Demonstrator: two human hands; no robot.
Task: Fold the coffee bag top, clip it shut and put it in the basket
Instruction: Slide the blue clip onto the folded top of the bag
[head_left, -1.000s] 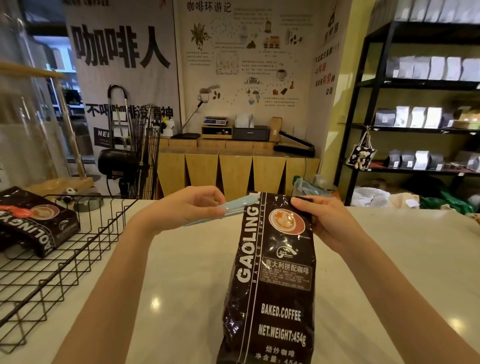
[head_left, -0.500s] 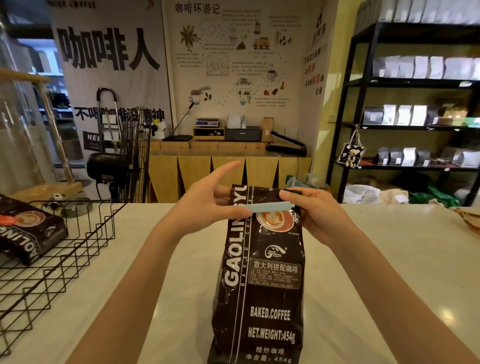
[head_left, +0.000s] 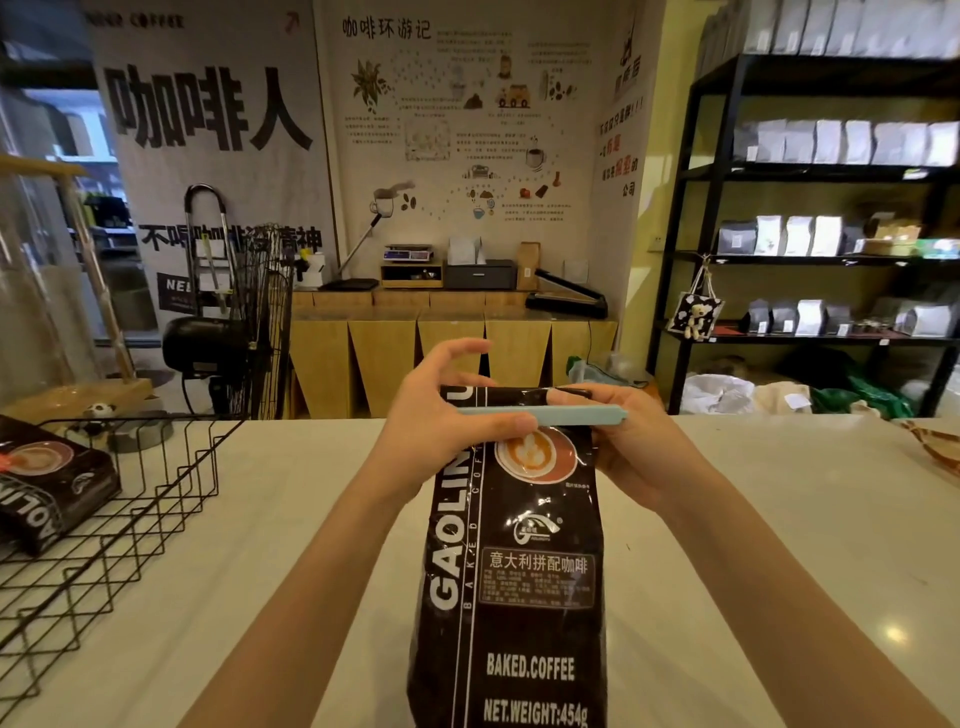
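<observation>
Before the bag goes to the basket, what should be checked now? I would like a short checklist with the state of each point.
1. Top of the coffee bag folded down: ok.
2. Light blue clip lies across the fold: ok.
3. Clip fully snapped shut: cannot tell; its left end is hidden under the left hand.
4. Bag held steady: ok; the right hand grips its right top edge and the clip's end.
5. Room in the wire basket: ok; one bag lies at its left, the rest is free.
</observation>
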